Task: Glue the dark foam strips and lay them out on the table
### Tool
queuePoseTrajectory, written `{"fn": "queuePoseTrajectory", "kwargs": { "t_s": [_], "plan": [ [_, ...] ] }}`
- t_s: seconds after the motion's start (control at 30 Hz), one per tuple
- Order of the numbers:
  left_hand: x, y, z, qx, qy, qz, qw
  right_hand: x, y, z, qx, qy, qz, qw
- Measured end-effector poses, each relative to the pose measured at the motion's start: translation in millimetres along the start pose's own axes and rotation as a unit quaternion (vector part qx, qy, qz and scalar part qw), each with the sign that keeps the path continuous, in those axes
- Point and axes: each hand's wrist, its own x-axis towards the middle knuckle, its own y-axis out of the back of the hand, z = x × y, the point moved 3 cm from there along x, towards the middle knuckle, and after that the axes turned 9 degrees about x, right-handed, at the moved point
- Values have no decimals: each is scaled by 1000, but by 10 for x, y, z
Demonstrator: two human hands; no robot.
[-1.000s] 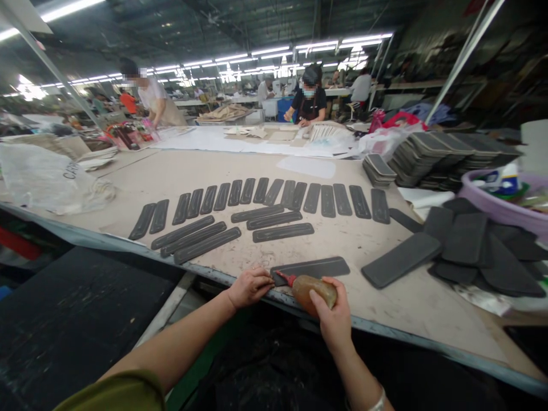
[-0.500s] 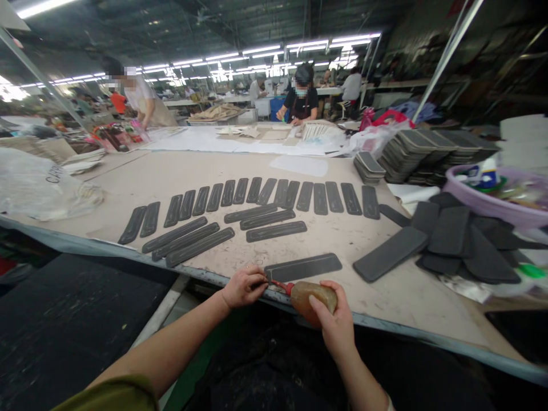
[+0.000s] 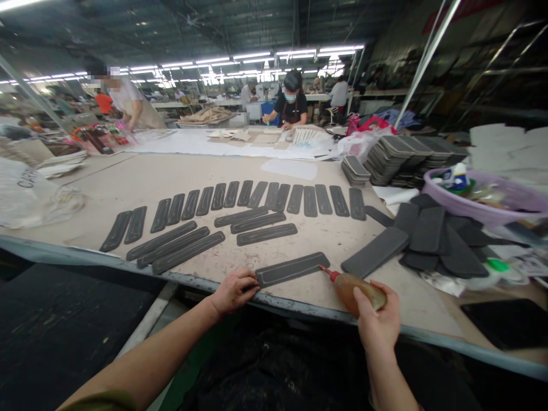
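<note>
A long dark grey panel [image 3: 293, 270] with rounded corners lies near the table's front edge, a pale glue line running along its borders. My left hand [image 3: 233, 291] has its fingers curled closed at the panel's left end, pinching it there. In my right hand [image 3: 381, 319] is a tilted amber squeeze glue bottle [image 3: 359, 292], gripped round its body. Its red nozzle tip touches the panel near the right end. Beyond, several similar panels with glue lines [image 3: 188, 251] lie on the table, the shorter ones [image 3: 295, 198] in a curved row.
Plain dark panels [image 3: 430, 231] lie heaped at the right, beside a purple basin [image 3: 492, 211]. Grey stacked pieces [image 3: 411, 157] stand behind. A black flat object [image 3: 507, 322] rests at the right front. Co-workers [image 3: 293, 105] stand across the table [image 3: 214, 165].
My right hand has moved the glue bottle rightward, its nozzle going from the panel's left end to its right end. A pale line now shows along the near side. My left hand stays at the left end.
</note>
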Motion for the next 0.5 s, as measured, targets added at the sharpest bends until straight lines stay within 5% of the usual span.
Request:
{"fn": "queuePoseTrajectory", "kwargs": {
  "t_s": [0.13, 0.37, 0.5],
  "plan": [
    [-2, -14, -5, -3, -3, 6, 1000, -42, -19, -13, 25, 27, 14, 999],
    [12, -14, 18, -2, 2, 4, 1000, -488, -469, 44, 151, -61, -195, 967],
    [13, -13, 28, 4, 4, 8, 1000, -482, -537, -12, 107, -42, -201, 973]
  ]
}}
